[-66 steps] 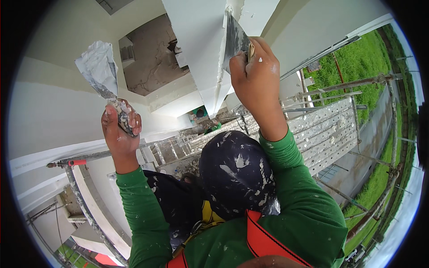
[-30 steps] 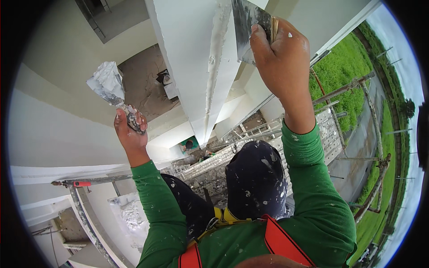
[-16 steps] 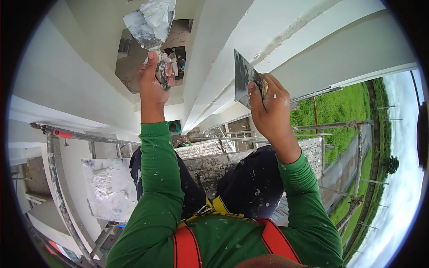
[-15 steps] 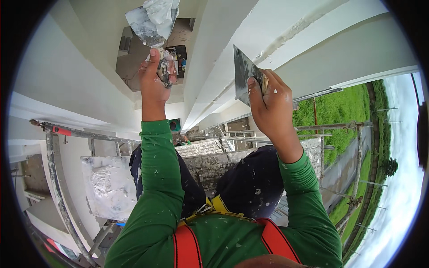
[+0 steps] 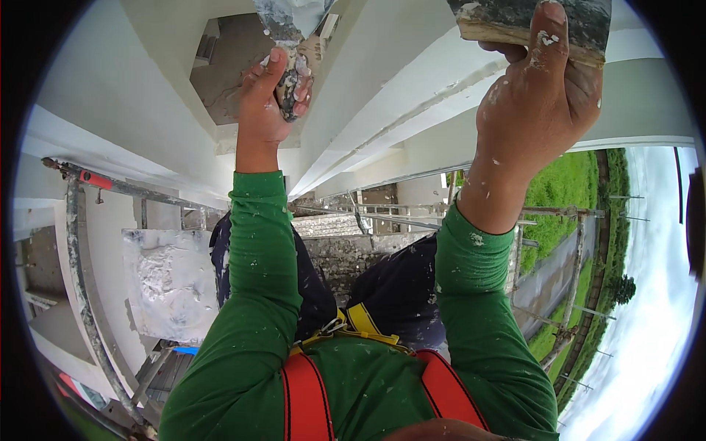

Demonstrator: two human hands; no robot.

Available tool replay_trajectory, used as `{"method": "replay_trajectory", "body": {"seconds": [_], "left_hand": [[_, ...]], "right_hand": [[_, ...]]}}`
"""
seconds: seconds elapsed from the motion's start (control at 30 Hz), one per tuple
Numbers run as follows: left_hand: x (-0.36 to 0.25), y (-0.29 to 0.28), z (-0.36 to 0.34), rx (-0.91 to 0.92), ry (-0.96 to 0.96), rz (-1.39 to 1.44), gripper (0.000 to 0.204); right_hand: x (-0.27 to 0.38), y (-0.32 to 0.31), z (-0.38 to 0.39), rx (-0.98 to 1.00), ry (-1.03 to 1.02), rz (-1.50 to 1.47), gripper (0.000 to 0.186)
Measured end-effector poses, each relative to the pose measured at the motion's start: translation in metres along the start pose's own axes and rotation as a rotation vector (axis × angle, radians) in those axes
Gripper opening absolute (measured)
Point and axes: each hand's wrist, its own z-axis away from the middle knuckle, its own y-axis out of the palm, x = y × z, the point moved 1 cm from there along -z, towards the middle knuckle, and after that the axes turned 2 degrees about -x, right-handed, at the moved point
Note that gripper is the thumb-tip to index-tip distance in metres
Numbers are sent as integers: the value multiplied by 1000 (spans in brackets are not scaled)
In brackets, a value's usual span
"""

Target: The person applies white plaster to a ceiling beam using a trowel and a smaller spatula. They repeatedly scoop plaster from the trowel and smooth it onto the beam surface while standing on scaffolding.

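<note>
My left hand [image 5: 265, 106] grips the plaster-crusted handle of a broad putty knife [image 5: 293, 20] at top centre; its blade, carrying pale filler, is cut off by the upper edge. My right hand [image 5: 537, 110] is closed on a wide, dark-bladed scraper [image 5: 500, 15] with a pale wooden back edge, raised at top right; whether its edge touches the wall is unclear. Between and below the two tools runs a white wall edge [image 5: 397, 128] with a rough strip of filler along it. White flecks cover my fingers and green sleeves.
A board with white putty [image 5: 165, 287] lies at lower left, beside a scaffold pipe [image 5: 77, 279] and a red-sleeved clamp [image 5: 95, 178]. My legs rest over a speckled platform [image 5: 334, 261]. An opening [image 5: 220, 88] shows a floor below. Grass [image 5: 559, 184] and a path show beyond scaffolding at right.
My right hand has risen and moved rightward, turning the scraper more level. My left hand with the putty knife has shifted slightly up and right.
</note>
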Motion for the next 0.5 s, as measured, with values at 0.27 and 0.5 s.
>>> {"method": "replay_trajectory", "body": {"seconds": [0.27,0.5], "left_hand": [[-20,-3,11,-22,-11,-211,43],[-48,-2,17,16,66,37,47]], "right_hand": [[-85,44,87,183,95,-106,8],[-158,33,411,-1,630,428,13]]}}
